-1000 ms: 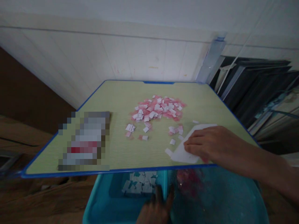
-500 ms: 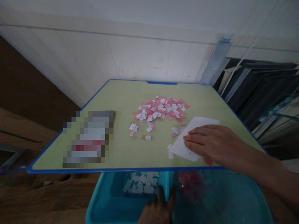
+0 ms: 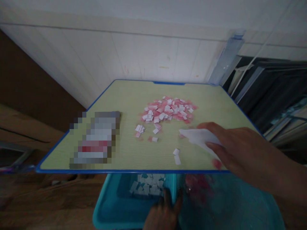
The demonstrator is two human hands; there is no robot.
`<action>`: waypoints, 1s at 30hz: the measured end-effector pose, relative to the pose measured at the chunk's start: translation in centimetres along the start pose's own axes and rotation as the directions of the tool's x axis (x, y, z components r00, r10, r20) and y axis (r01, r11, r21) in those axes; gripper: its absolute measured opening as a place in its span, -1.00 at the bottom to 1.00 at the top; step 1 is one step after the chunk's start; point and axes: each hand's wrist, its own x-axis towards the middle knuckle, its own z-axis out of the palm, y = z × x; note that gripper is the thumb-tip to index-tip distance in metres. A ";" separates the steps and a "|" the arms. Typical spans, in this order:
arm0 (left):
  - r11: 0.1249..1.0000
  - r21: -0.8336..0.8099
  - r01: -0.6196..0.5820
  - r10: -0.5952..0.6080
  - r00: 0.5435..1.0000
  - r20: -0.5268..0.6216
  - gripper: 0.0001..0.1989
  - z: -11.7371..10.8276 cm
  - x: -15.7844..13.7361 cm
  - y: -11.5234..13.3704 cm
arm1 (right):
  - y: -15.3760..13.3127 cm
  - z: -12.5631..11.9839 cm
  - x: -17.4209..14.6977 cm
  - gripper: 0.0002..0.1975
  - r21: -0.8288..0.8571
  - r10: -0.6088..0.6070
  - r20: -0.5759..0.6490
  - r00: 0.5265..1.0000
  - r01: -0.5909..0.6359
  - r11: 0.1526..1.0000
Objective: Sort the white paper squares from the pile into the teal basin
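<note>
My right hand (image 3: 230, 143) has its thumb and fingers closed on a white sheet of paper (image 3: 198, 136), raised at an angle over the right part of the board (image 3: 124, 153). By its left tip lies a pink scrap, and below the hand sits a red-pink bit (image 3: 216, 164). White slips (image 3: 177, 156) lie to the left. A pile of small white and pink pieces (image 3: 169, 109) covers the middle of the board. Low in view, my dark, blurred left hand (image 3: 161, 214) has its forefinger and thumb apart at the rim between two teal containers; no object shows in it.
The left teal bin (image 3: 115, 209) holds white paper pieces (image 3: 150, 187); the right teal basin (image 3: 249, 204) contains pink-red matter (image 3: 199, 187). A pixelated flat object (image 3: 97, 137) lies on the board's left. Behind are a clear plastic bottle (image 3: 225, 59) and dark stacked panels (image 3: 271, 86).
My right hand has gone from lying flat on the paper to gripping and lifting it, baring the white slips and red-pink bit. My left hand stays by the bin rim.
</note>
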 end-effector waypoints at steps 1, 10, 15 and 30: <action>1.000 -0.003 0.009 -0.009 1.000 -0.002 -0.38 -0.1 0.0 0.0 | -0.1 -0.2 0.4 -0.62 0.059 0.078 0.030 0.997 -0.079 0.995; 0.999 -0.037 0.003 -0.004 1.000 -0.008 -0.42 -0.1 0.1 0.1 | 1.8 1.3 2.8 -0.71 0.433 0.179 0.384 0.906 -0.347 0.832; 1.000 -0.013 0.004 -0.004 1.000 -0.001 -0.39 -0.4 0.2 0.1 | 1.0 2.0 2.6 -0.63 0.486 0.164 0.380 0.910 -0.347 0.802; 0.995 -0.042 0.089 -0.087 0.995 0.050 -0.34 0.0 0.3 0.9 | -4.2 2.6 5.7 -0.80 0.539 0.006 0.362 0.932 -0.215 0.814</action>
